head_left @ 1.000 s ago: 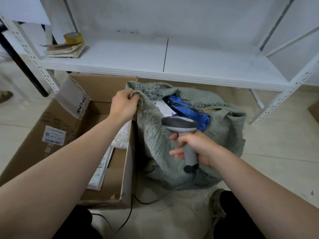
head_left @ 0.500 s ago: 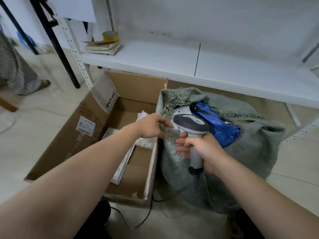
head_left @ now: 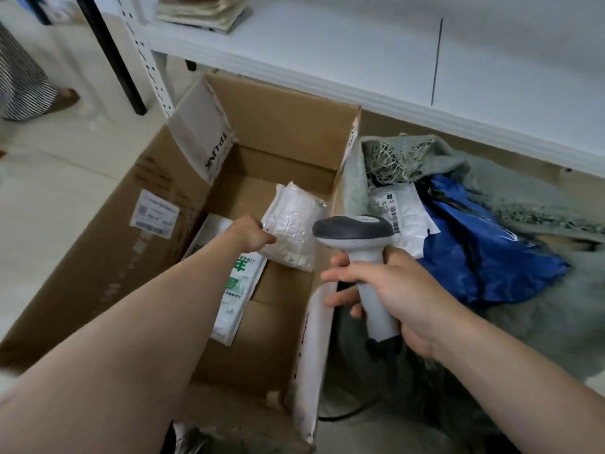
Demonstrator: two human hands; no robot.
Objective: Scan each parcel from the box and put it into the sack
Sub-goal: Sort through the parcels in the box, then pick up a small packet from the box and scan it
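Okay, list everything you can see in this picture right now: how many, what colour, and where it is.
box: one, brown cardboard, open, on the floor at left
bubble-wrap parcel: one, white, inside the box
flat parcel: one, white with green print, inside the box
sack: one, grey-green, right of the box
blue parcel: one, blue, in the sack's mouth
labelled parcel: one, white, in the sack beside the blue parcel
shelf: one, white, behind box and sack
paper stack: one, beige, on the shelf
scanner: one, grey, in the right hand
left hand: at the bubble-wrap parcel's edge, grip hidden
right hand: grips the scanner's handle
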